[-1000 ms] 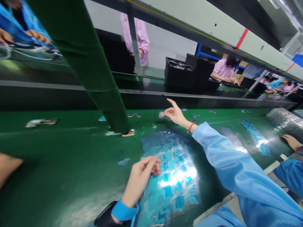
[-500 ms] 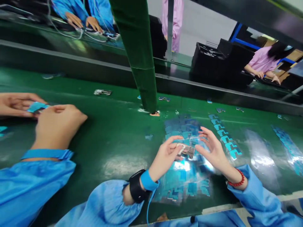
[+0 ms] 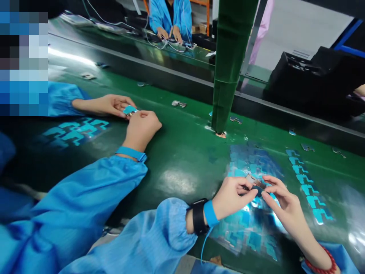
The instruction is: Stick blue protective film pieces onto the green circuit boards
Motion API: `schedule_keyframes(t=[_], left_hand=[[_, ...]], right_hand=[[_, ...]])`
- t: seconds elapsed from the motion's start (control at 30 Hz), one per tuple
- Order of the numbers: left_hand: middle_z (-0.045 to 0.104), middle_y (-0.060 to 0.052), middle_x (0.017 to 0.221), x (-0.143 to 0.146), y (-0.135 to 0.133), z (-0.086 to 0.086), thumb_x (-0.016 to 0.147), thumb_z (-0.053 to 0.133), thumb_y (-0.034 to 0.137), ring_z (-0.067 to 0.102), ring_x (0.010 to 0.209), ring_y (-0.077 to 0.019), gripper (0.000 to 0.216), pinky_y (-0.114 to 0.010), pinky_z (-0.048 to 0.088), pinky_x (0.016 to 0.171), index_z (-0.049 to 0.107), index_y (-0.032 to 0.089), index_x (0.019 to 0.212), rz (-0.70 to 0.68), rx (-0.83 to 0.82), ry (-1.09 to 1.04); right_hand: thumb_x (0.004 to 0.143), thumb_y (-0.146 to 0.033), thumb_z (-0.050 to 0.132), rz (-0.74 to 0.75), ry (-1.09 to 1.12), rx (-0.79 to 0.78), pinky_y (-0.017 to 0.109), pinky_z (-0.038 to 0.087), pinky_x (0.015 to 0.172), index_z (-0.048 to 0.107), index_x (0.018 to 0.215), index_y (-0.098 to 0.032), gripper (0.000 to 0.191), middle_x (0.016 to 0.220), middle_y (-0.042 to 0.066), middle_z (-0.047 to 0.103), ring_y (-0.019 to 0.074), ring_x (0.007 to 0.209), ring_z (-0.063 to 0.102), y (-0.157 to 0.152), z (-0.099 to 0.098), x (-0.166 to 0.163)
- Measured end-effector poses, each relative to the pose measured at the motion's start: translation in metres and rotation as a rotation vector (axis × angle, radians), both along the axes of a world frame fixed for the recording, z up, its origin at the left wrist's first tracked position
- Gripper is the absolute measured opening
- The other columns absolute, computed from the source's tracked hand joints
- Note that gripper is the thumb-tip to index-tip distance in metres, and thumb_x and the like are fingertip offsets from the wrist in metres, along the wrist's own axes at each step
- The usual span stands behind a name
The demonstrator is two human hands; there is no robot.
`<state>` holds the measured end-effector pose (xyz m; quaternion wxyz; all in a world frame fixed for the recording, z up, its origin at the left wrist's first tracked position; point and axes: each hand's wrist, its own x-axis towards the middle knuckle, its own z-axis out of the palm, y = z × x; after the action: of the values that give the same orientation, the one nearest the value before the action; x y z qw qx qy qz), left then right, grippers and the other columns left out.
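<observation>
A small circuit board [image 3: 256, 182] with silvery metal shields is held between my two hands above a pile of clear sheets with blue stickers [image 3: 245, 224]. My left hand [image 3: 235, 195], wearing a blue band and a black strap at the wrist, pinches the board's left end. At the other end, the thumb and fingers of my right hand [image 3: 282, 199] close on the board, near a dark patch on its lower edge. A red bead bracelet [image 3: 325, 262] circles my right wrist. The fingers partly cover the board.
To the left, a co-worker's hands [image 3: 142, 129] hold a piece with a blue sticker. A green post [image 3: 228, 76] rises from the green bench [image 3: 176, 152]. Small boards [image 3: 179, 104] lie along the far side. A strip of blue stickers [image 3: 306, 182] lies at right.
The view has turned left, so everything sits further right. My right fingers, apart from the board before, now grip its right end. The board is tilted differently.
</observation>
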<state>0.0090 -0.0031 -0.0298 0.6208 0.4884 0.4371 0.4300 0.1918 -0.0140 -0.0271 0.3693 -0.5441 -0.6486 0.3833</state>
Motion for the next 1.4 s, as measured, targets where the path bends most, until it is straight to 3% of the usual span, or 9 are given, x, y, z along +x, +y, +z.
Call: schedule_keyframes(t=[0.13,0.3,0.47,0.63,0.77,0.93,1.07,1.27,1.4], left_hand=[[0.065,-0.008,0.075,0.0,0.0,-0.001,0.071,0.065,0.029,0.065,0.066,-0.0176,0.02,-0.023,0.052,0.061,0.064,0.01,0.065,0.072,0.06,-0.017],[0.07,-0.011,0.085,-0.001,0.001,0.0,0.072,0.067,0.028,0.069,0.078,-0.0216,0.019,-0.025,0.056,0.07,0.07,0.01,0.072,0.116,0.133,-0.081],[0.069,-0.008,0.078,-0.001,0.002,0.0,0.07,0.07,0.026,0.068,0.067,-0.0173,0.015,-0.023,0.057,0.063,0.072,0.012,0.07,0.14,0.114,-0.124],[0.068,-0.005,0.069,-0.003,0.002,0.002,0.066,0.073,0.024,0.066,0.061,-0.015,0.012,-0.02,0.056,0.059,0.072,0.012,0.065,0.137,0.048,-0.153],[0.068,-0.005,0.068,-0.004,0.001,0.005,0.065,0.073,0.022,0.065,0.06,-0.0138,0.01,-0.018,0.055,0.057,0.072,0.012,0.062,0.134,0.04,-0.127],[0.063,-0.001,0.059,-0.006,0.002,0.008,0.066,0.071,0.017,0.059,0.052,-0.0102,0.006,-0.015,0.05,0.048,0.071,0.014,0.061,0.117,0.142,-0.067],[0.065,-0.002,0.061,-0.009,0.003,0.007,0.069,0.07,0.017,0.059,0.052,-0.0109,0.006,-0.015,0.05,0.047,0.072,0.014,0.063,0.129,0.203,-0.006],[0.072,-0.006,0.075,-0.016,0.004,0.002,0.085,0.057,0.027,0.067,0.07,-0.0179,0.026,-0.023,0.058,0.064,0.075,0.014,0.071,0.099,0.244,0.082],[0.074,-0.008,0.093,-0.016,0.003,0.003,0.087,0.058,0.033,0.069,0.086,-0.0213,0.026,-0.026,0.059,0.074,0.075,0.014,0.082,0.154,0.129,0.018]], right_hand=[[0.086,-0.034,0.06,-0.007,-0.106,0.104,0.049,0.039,0.1,0.068,0.089,-0.027,0.011,0.124,0.009,0.054,0.028,0.12,0.051,-0.003,0.004,-0.001],[0.089,-0.027,0.054,-0.038,-0.246,0.331,0.044,0.041,0.1,0.063,0.113,-0.031,0.026,0.131,0.008,0.05,0.0246,0.122,0.049,-0.01,0.011,-0.004],[0.087,-0.031,0.058,-0.126,-0.136,0.252,0.037,0.05,0.091,0.06,0.119,-0.026,0.032,0.119,0.009,0.059,0.0218,0.106,0.059,-0.01,0.01,-0.002],[0.081,-0.035,0.067,-0.268,0.05,0.071,0.025,0.056,0.069,0.067,0.089,-0.021,0.016,0.082,0.004,0.068,0.0157,0.073,0.065,-0.008,0.01,0.003],[0.079,-0.031,0.069,-0.245,0.095,0.064,0.023,0.055,0.067,0.065,0.082,-0.021,0.011,0.077,0.001,0.067,0.0138,0.069,0.065,-0.009,0.014,0.001],[0.082,-0.023,0.066,-0.218,-0.043,0.204,0.022,0.053,0.068,0.065,0.084,-0.023,0.002,0.078,0.0,0.067,0.0128,0.073,0.064,-0.009,0.02,0.0],[0.082,-0.014,0.065,-0.154,-0.171,0.387,0.023,0.052,0.068,0.063,0.083,-0.021,0.008,0.077,0.0,0.068,0.0125,0.071,0.064,-0.01,0.029,0.001],[0.08,0.0,0.061,0.048,-0.317,0.661,0.037,0.053,0.085,0.06,0.089,-0.017,0.019,0.074,0.002,0.068,0.0128,0.065,0.064,-0.014,0.04,0.004],[0.076,0.003,0.061,-0.006,-0.301,0.73,0.038,0.054,0.083,0.062,0.091,-0.018,0.026,0.074,0.002,0.068,0.0149,0.065,0.066,-0.019,0.042,0.009]])
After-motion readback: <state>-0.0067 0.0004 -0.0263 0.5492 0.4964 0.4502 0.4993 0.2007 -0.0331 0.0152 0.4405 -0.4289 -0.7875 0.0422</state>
